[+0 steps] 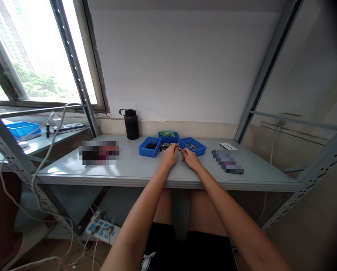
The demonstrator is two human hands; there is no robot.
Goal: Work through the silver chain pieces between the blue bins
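My left hand [170,156] and my right hand [191,159] meet just above the table, in the middle of the view. Both have their fingers pinched together around something small between them, partly shiny, too small and too covered to name. A loose pile of small black and silvery parts [165,145] lies behind my left hand. Left of it stands a blue bin [146,152] with small black pieces. Another blue bin [201,151], beside my right hand, holds small silvery pieces. Farther back, a third blue bin [168,139] contains green items, their kind unclear.
A black bottle [132,126] stands by the wall. Blurred-out objects lie left [99,153] and right [229,162] on the grey table [129,171]. A white card [228,146] lies back right. Metal posts flank the table; cables and a power strip [102,230] are below left.
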